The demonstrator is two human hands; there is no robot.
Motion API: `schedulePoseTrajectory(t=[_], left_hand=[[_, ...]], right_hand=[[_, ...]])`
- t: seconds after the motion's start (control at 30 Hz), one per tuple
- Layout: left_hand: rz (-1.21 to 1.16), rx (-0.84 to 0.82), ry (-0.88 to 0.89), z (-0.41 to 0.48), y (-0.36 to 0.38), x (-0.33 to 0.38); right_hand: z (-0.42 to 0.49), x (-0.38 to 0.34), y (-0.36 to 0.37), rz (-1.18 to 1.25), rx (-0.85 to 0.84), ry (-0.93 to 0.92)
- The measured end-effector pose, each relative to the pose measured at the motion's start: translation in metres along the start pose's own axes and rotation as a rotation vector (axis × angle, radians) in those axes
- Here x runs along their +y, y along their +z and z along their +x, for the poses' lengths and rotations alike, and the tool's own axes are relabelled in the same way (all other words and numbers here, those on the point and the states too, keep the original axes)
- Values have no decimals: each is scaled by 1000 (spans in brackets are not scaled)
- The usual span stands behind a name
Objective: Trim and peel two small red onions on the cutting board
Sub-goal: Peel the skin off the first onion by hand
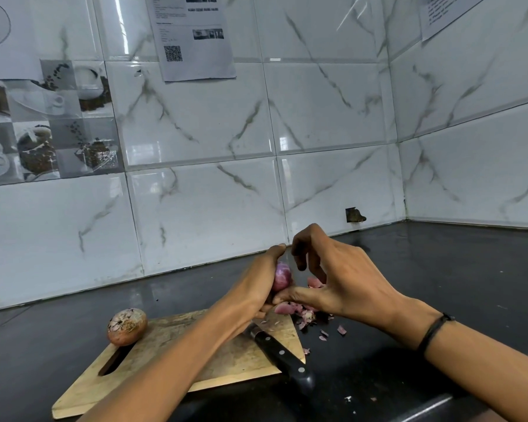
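Note:
My left hand point(258, 284) grips a small purple-red onion point(281, 277) above the far right corner of the wooden cutting board point(195, 357). My right hand point(339, 275) meets it from the right: the thumb touches the onion's lower end, the fingers curl above it, and a pink piece of skin point(315, 282) shows under the palm. A second onion point(127, 326), still in its dry brown skin, sits at the board's far left corner. A black-handled knife point(282, 357) lies on the board's right edge, its blade hidden under my left hand.
Pink peel scraps point(305, 315) lie heaped at the board's right corner and scattered on the black counter point(439, 284). White marble-look tiles point(211, 208) close off the back and the right side. The counter's front edge runs along the bottom right.

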State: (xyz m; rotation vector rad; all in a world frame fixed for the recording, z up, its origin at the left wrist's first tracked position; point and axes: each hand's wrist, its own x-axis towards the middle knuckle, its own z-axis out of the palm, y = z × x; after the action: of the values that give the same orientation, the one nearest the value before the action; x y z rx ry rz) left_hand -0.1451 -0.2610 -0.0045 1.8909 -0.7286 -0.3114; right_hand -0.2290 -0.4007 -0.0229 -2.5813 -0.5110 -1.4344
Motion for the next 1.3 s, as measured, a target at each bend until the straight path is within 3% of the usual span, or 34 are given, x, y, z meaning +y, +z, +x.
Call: schedulePoseTrajectory(t=[0.33, 0.7, 0.87, 1.07, 1.3], left_hand=[[-42, -16, 33, -3, 1, 2], [68, 120, 11, 2, 5, -2], [54, 78, 33, -1, 4, -2], [23, -33, 0, 5, -3, -4], [-41, 22, 93, 6, -4, -7]], right_hand=[[0, -6, 3, -70, -17, -97], [-2, 0, 8, -137, 16, -234], [-2, -4, 6, -145, -19, -249], [0, -4, 4, -140, -2, -109], [-1, 6, 4, -62, -92, 81]])
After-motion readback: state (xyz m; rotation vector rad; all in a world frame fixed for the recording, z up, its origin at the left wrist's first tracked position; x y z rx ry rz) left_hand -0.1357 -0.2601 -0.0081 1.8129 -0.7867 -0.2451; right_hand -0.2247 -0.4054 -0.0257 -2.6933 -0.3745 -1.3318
